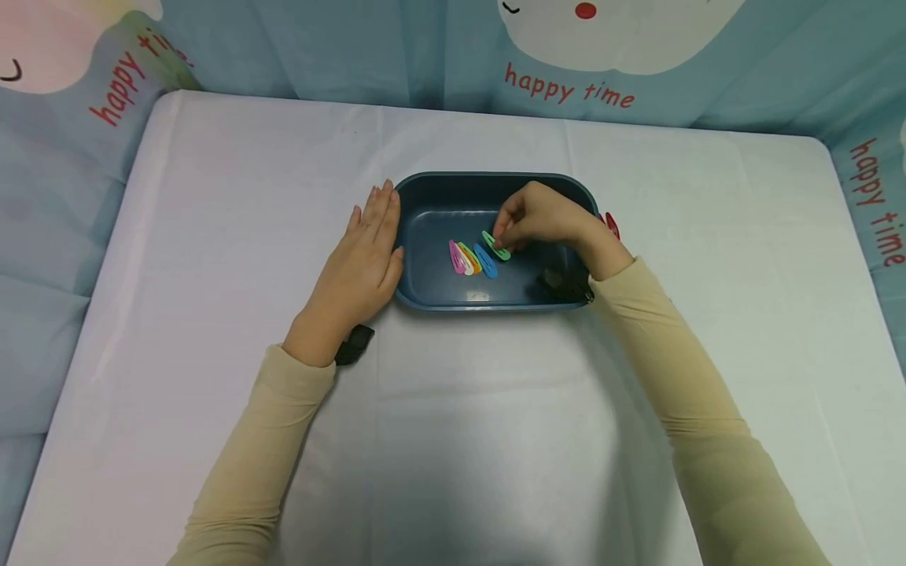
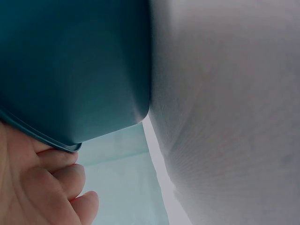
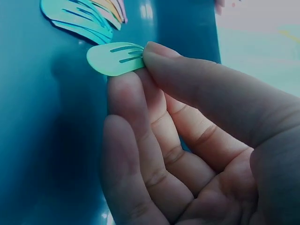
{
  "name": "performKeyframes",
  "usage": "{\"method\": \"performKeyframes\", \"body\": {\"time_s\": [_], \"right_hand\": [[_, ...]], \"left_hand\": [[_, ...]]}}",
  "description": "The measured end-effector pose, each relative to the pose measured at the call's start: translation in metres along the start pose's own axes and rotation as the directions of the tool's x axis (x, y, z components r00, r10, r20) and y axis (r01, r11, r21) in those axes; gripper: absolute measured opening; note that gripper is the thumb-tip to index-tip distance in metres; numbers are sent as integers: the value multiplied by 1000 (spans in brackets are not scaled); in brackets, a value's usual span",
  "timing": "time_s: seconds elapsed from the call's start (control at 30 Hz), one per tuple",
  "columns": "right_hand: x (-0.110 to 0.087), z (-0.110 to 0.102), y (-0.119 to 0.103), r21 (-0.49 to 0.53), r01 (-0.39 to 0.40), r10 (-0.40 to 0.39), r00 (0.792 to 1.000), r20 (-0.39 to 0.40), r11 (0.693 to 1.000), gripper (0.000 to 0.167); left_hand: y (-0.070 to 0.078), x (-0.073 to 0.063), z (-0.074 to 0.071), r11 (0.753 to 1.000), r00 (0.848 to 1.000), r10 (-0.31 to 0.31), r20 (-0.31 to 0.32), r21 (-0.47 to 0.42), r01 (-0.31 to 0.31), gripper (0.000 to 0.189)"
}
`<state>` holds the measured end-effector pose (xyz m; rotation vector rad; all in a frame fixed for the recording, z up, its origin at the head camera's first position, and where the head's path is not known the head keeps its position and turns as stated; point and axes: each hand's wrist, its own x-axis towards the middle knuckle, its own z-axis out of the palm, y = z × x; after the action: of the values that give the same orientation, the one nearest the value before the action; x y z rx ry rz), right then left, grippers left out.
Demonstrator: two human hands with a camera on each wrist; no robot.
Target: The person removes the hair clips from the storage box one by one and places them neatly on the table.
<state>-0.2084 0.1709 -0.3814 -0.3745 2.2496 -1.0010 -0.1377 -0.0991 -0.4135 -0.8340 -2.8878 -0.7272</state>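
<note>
Between thumb and fingertips, my right hand (image 1: pixel 541 216) pinches a green snap hair clip (image 3: pixel 115 58) above the floor of a dark blue tray (image 1: pixel 432 295). Just left of it in the head view, a blue hair clip (image 1: pixel 485 261) lies in the tray, beside a row of pink (image 1: pixel 456 258), white, orange and green clips that partly overlap. My left hand (image 1: pixel 361 263) rests with straight fingers against the tray's left rim; the left wrist view shows its fingers (image 2: pixel 51 187) at the rim's underside.
Red hair clips (image 1: pixel 612 225) lie on the white table (image 1: pixel 453 440) just past the tray's right end, partly hidden by my right wrist. A black wrist camera (image 1: pixel 354 344) sits under my left wrist. A blue printed curtain (image 1: pixel 340 47) hangs behind the table.
</note>
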Motion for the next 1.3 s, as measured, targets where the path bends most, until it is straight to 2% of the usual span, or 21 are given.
{"method": "performKeyframes", "body": {"time_s": [0.2, 0.6, 0.8, 0.97, 1.3], "right_hand": [[-4, -1, -1, 47, 18, -16, 999, -37, 999, 6], [-9, -2, 1, 47, 68, -64, 995, -75, 997, 8], [-13, -2, 0, 54, 86, -82, 994, -69, 995, 7], [-16, -2, 1, 96, 102, -96, 993, -71, 990, 7], [-28, -4, 9, 221, 169, -138, 979, -149, 961, 9]], "left_hand": [[0, 0, -1, 1000, 1000, -7, 6, -1, 7, 60], [0, -1, -1, 1000, 1000, -3, 2, 8, 3, 60], [1, -1, -1, 1000, 1000, -5, 2, 7, 5, 60], [0, -2, -1, 1000, 1000, -3, -4, 8, 3, 60], [0, -2, 0, 1000, 1000, 5, -8, 15, -4, 61]]}}
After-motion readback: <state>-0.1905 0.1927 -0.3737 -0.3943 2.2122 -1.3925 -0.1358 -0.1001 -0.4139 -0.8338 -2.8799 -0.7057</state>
